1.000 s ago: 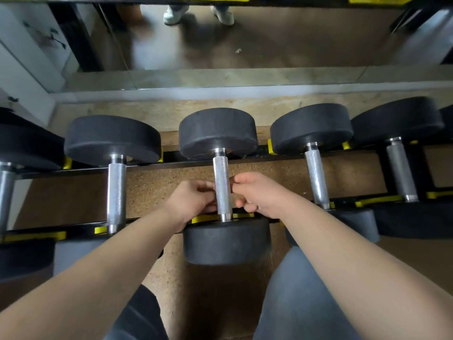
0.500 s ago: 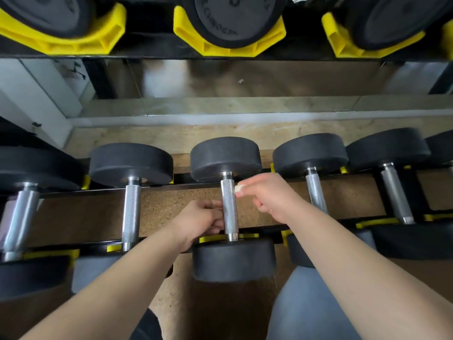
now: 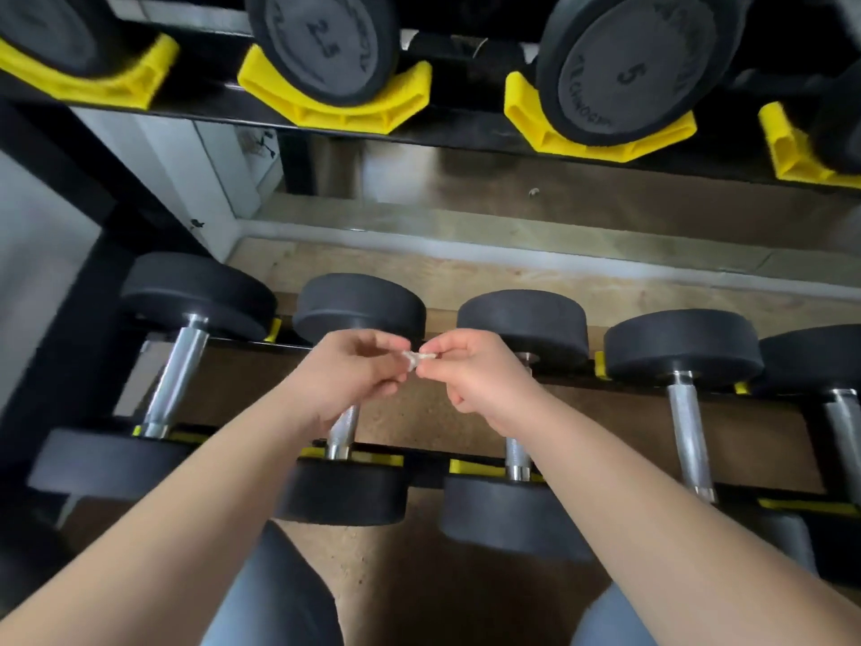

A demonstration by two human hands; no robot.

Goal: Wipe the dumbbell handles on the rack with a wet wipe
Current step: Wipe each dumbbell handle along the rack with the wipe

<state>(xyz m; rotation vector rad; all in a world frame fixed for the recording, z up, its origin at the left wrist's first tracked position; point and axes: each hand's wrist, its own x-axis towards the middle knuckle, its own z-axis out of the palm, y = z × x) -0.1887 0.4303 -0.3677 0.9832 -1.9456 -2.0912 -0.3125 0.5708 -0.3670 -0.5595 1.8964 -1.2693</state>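
Several black dumbbells with silver handles lie in a row on the lower rack (image 3: 424, 468). My left hand (image 3: 351, 373) and my right hand (image 3: 470, 380) are raised above the row and meet between two dumbbells. Together they pinch a small crumpled white wet wipe (image 3: 416, 359) between their fingertips. Under my left hand runs one silver handle (image 3: 342, 428), mostly hidden by the wrist. Another handle (image 3: 517, 452) is partly covered by my right wrist. Neither hand touches a dumbbell.
An upper rack tier holds dumbbells marked 2.5 (image 3: 326, 44) and 5 (image 3: 629, 67) in yellow cradles (image 3: 335, 109). A black rack post (image 3: 60, 282) stands at the left. Cork-coloured floor and my knees in grey fill the bottom.
Both hands have left the middle dumbbell's handle and lifted, meeting around the wipe. The view has tilted up and shifted, bringing the upper tier into sight.
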